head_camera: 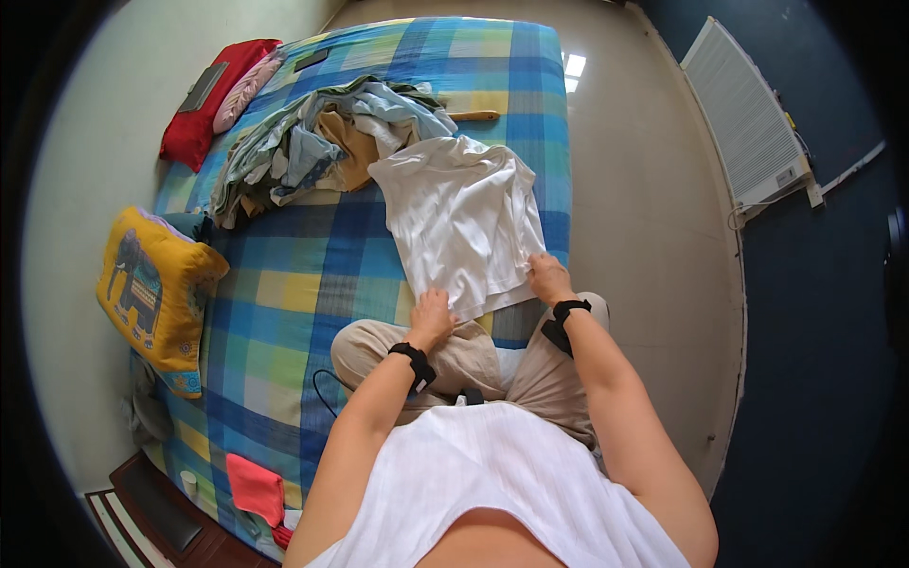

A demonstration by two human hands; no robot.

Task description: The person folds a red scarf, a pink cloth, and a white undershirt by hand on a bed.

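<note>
A white shirt [461,213] lies spread and wrinkled on a bed with a blue, green and yellow plaid sheet [284,291]. My left hand [432,314] grips its near left corner, close to my knee. At the shirt's near right edge, my right hand [548,277] pinches the fabric. Both wrists wear black straps. Beyond the shirt, to the left, a long heap of clothes [305,142] in blue, green, tan and white curves across the bed. A wooden handle [474,116] sticks out by the heap's right end.
Left lie a yellow elephant-print cushion [163,291], a red pillow [234,64] and a pink one [245,92]. A dark flat device [311,59] rests at the far end. Near left are a coral cloth [256,486] and a white cup [188,483]. A white heater [746,113] is at the right wall.
</note>
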